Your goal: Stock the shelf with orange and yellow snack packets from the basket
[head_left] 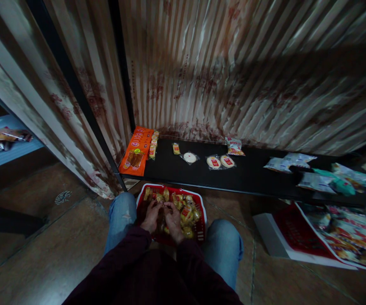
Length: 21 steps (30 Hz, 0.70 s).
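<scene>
Wrapped snacks (187,215): small, yellow to golden-brown, in clear, shiny packaging; loosely heaped at mixed angles, central portion partly hidden. Contained in a red basket (204,214), white-rimmed, upright, positioned between the person's knees (225,237).

Plastic basket (204,214), glossy wrappers (187,214), matt shelf (249,167)

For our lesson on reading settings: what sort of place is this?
Probably a snack shop or stockroom: packaged snacks lie along a low black shelf, and a red basket in front holds more wrapped pieces.
</scene>
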{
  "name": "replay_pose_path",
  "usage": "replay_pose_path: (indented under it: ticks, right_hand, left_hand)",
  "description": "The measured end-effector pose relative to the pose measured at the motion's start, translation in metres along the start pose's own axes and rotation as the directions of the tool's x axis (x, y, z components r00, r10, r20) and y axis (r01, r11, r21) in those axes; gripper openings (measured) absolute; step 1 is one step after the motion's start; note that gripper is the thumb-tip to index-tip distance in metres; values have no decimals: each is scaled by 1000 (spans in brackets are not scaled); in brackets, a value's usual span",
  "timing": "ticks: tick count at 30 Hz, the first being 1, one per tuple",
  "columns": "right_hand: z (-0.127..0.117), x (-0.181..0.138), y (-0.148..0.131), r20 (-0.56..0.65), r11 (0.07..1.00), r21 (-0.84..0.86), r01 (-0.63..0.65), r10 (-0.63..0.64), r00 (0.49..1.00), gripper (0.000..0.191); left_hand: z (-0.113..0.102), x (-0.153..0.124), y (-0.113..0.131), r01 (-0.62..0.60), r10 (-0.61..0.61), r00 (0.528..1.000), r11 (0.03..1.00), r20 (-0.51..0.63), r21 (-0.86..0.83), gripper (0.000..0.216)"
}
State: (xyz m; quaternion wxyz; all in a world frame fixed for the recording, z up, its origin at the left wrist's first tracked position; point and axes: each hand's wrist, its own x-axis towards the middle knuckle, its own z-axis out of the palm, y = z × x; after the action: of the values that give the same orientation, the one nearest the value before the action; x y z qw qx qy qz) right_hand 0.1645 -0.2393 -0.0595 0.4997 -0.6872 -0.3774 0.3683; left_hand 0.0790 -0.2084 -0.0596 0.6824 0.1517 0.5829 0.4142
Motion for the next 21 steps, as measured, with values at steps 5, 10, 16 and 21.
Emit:
replay_pose_path:
  ticks: [5,10,16,21]
  right_hand:
    - [0,-1,3,-31,999,-25,32,-33,999,26]
    - [5,0,10,-62,996,75,49,-44,997,27]
    - [11,5,22,-126,997,73,39,-29,992,30]
    - [13,7,31,-147,999,21,43,-40,988,36]
  left_hand:
    - [-1,5,-2,-32,44,995,990,87,-135,34]
    - [1,8,-3,-1,27,991,980,127,-197,22]
    - [1,12,-4,56,-28,994,964,109,-260,11]
    - [2,14,-3,82,-61,995,950,77,-301,11]
